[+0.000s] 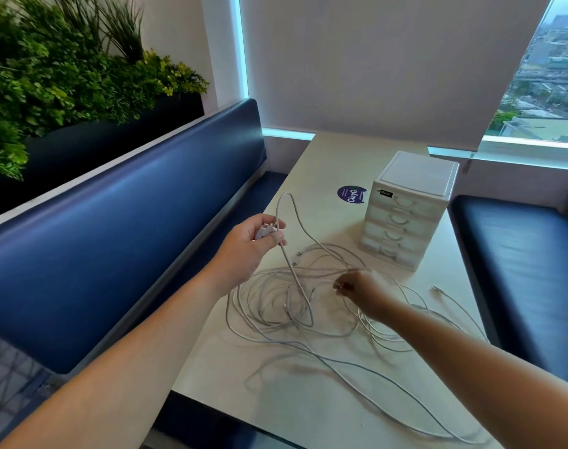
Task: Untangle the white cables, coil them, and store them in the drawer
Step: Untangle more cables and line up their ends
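The left hand (260, 236) grips a plug end, raised above the table (308, 400) with its cord looping up and down. The right hand (360, 288), blurred, pinches a strand in the white cables (276, 306), which sprawl tangled across the tabletop. The small drawer unit (409, 215) stands just beyond, all drawers closed, beside a round purple sticker (352, 194).

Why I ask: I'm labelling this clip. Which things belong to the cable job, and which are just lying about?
Job: white cables, drawer unit, left hand, right hand.
Lying about: round sticker, plants, blue bench.
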Motion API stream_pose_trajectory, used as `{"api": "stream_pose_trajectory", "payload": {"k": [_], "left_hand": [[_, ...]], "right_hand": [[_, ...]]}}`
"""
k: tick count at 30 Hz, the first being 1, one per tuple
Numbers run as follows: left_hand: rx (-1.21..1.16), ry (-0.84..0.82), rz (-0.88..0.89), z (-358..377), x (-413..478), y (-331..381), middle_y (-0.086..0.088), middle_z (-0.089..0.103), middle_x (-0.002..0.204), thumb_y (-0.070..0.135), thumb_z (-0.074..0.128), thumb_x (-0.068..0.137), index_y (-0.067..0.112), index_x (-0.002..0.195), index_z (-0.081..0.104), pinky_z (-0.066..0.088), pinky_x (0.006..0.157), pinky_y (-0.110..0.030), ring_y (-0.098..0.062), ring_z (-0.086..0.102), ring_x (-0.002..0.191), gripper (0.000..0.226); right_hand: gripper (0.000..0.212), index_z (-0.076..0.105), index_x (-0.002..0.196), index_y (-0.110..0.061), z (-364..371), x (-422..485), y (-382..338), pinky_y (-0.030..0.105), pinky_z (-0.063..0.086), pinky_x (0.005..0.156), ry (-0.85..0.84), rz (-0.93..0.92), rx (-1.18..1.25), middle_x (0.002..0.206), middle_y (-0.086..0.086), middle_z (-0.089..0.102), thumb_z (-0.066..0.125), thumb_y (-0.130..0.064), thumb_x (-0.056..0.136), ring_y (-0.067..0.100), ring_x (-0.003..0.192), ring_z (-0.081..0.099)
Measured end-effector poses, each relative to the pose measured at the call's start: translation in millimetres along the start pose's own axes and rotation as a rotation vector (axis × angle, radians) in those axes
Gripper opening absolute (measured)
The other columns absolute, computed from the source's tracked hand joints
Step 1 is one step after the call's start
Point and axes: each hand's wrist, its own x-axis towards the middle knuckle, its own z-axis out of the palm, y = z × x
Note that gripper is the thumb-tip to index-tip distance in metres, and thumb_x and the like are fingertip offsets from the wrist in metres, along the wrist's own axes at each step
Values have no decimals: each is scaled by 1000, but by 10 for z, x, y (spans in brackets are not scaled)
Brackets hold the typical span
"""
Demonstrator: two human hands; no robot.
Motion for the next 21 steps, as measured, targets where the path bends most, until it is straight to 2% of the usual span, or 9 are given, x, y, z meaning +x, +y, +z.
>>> {"api": "stream_pose_trajectory", "payload": {"k": [3, 6, 8, 10, 12, 13, 15, 18, 21], "left_hand": [[46, 44, -35, -45, 17, -99, 0, 70, 95, 16, 55, 97, 19, 107, 63, 38, 66, -18, 11, 56, 62, 13], [91, 82, -90, -104, 21, -216, 2, 69, 104, 18, 59, 94, 21, 105, 65, 39, 76, -16, 1, 59, 97, 13], [100, 88, -121, -115, 12, -271, 3, 68, 108, 19, 61, 93, 20, 106, 66, 39, 75, -16, -3, 58, 101, 14], [102, 93, -128, -102, 2, -306, 3, 68, 108, 19, 62, 92, 20, 105, 66, 39, 73, -15, -3, 58, 99, 13], [103, 101, -130, -91, 0, -329, 3, 68, 108, 19, 62, 92, 20, 106, 65, 39, 72, -16, -2, 58, 97, 15], [107, 109, -129, -94, 3, -340, 4, 68, 108, 19, 61, 93, 20, 107, 65, 39, 71, -16, -2, 58, 96, 15], [120, 134, -128, -117, 14, -362, 7, 68, 106, 20, 61, 93, 22, 107, 64, 40, 71, -20, -4, 58, 94, 15], [185, 183, -139, -152, 49, -411, 8, 66, 98, 24, 62, 93, 22, 104, 65, 44, 70, -25, -9, 59, 89, 12], [316, 225, -172, -154, 110, -500, 4, 65, 91, 30, 60, 93, 19, 100, 66, 44, 68, -31, -16, 57, 81, 14]], "right_hand": [[20, 72, 103, -14, 35, -29, 24, 25, 44, 84, 0, 78, 118, 97, -2, 69, 68, -12, 84, 17, 93, 62], [13, 68, 83, -22, -176, 5, 32, 26, 47, 68, 95, 127, 308, 70, -7, 66, 69, -9, 83, 12, 64, 59], [25, 64, 71, -27, -393, 80, 18, 31, 51, 63, 173, 116, 418, 59, -10, 65, 68, -5, 84, 10, 57, 59], [22, 64, 73, -22, -621, 136, -35, 35, 50, 70, 292, 109, 494, 66, -8, 64, 68, -4, 84, 16, 66, 59], [6, 67, 86, -10, -844, 160, -74, 34, 48, 77, 431, 143, 552, 79, 2, 65, 65, -6, 87, 21, 76, 59], [6, 67, 91, -9, -943, 165, -63, 33, 49, 80, 500, 176, 597, 88, 7, 66, 62, -7, 89, 23, 81, 61], [13, 65, 88, -16, -1111, 169, -14, 32, 54, 83, 617, 215, 729, 101, 15, 67, 57, -6, 92, 25, 90, 66], [19, 66, 82, -25, -1353, 185, -32, 36, 56, 86, 691, 210, 923, 114, 21, 60, 58, -12, 93, 24, 93, 68], [13, 71, 91, -24, -1518, 236, -132, 32, 57, 79, 673, 185, 803, 108, 11, 62, 58, -25, 93, 20, 88, 64]]}}
